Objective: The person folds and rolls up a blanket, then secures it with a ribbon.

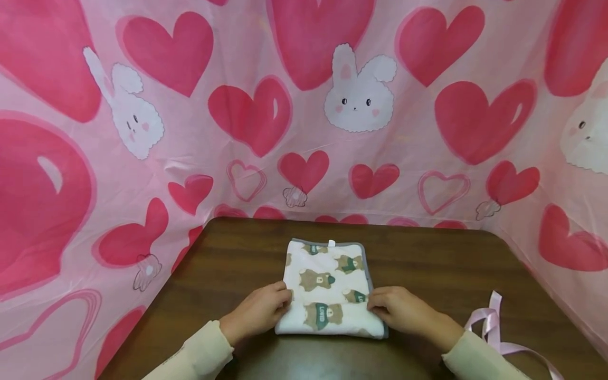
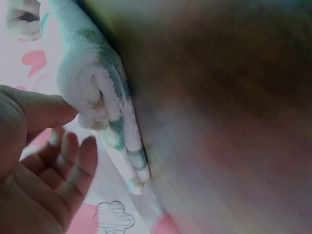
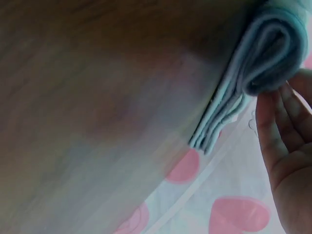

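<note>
A white fleece blanket with brown bears and a grey trim lies folded on the table, its near part turned over into a thick roll. At the left end of that roll, my left hand pinches the edge. My right hand grips the same roll at its right end. The left wrist view shows the thumb against the roll's end, with the other fingers loosely bent below. In the right wrist view, the rolled end shows its grey trim in a loop, with fingertips right at its edge.
A pink ribbon lies loosely on the right side of the brown wooden table. A small white tag sticks out from the blanket's far edge. Pink cloth with hearts and rabbits hangs behind and beside the table.
</note>
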Available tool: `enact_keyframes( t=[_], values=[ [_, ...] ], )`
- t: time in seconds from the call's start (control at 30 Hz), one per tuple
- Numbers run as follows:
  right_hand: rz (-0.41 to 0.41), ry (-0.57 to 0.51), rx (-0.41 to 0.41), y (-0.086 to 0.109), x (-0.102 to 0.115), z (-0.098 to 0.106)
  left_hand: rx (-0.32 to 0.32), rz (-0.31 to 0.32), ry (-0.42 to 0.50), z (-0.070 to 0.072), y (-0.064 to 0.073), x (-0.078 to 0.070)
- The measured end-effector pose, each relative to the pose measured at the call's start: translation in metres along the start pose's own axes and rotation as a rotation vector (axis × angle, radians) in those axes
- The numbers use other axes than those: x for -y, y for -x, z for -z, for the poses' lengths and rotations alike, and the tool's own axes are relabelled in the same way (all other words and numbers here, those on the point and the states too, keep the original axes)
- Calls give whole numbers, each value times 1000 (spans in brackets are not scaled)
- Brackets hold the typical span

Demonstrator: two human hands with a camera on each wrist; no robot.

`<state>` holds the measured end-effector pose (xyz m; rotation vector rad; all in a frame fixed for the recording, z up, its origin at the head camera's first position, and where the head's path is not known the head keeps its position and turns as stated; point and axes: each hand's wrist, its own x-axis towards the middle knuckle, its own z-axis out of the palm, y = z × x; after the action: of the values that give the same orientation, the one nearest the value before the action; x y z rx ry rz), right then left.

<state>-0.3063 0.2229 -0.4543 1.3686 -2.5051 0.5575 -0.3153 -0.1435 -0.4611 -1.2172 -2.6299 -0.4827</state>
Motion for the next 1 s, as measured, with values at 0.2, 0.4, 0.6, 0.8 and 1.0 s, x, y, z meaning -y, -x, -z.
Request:
enact_keyframes(
  t=[0.2,0.4,0.6,0.8,1.0],
  values=[
    [-21,14,36,8,5,6,-25,-165,-53,4,8,-4],
    [-61,81,105,15,12,10,81,-116,-61,10,20,-7],
    [-51,129,136,16,13,11,197,-67,-73,13,19,-8],
    [41,174,169,17,13,4,208,-91,-132,6,15,-12],
    [65,217,162,18,12,-1,171,-121,-196,1,12,-15]
  ],
)
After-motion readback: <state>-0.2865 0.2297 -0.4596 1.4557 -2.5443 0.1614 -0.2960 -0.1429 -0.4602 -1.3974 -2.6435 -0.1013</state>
